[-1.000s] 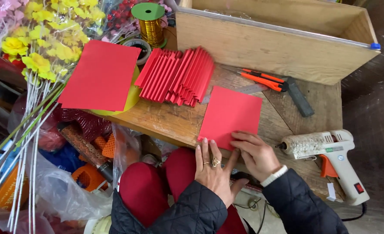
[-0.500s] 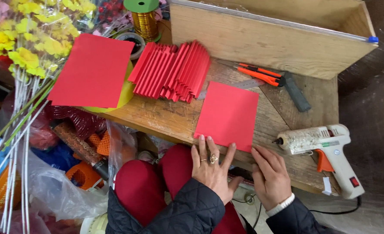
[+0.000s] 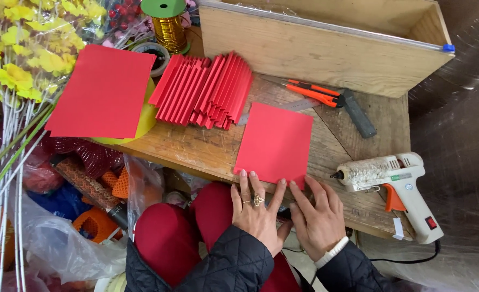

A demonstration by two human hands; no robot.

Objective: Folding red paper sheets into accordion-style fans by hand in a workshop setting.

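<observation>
A flat red paper sheet (image 3: 274,143) lies on the wooden desk (image 3: 196,148), its near edge at the desk's front. The left hand (image 3: 255,208) and right hand (image 3: 318,213) both rest open, fingers spread, with fingertips pressing on that near edge; neither grips it. The sheet looks unfolded as yet, so its pleating seems barely begun. Behind it a pile of pleated red papers (image 3: 204,89) is already folded, while another flat red sheet (image 3: 101,92) waits to the left. A glue gun (image 3: 393,186) lies just right of the hands, untouched.
</observation>
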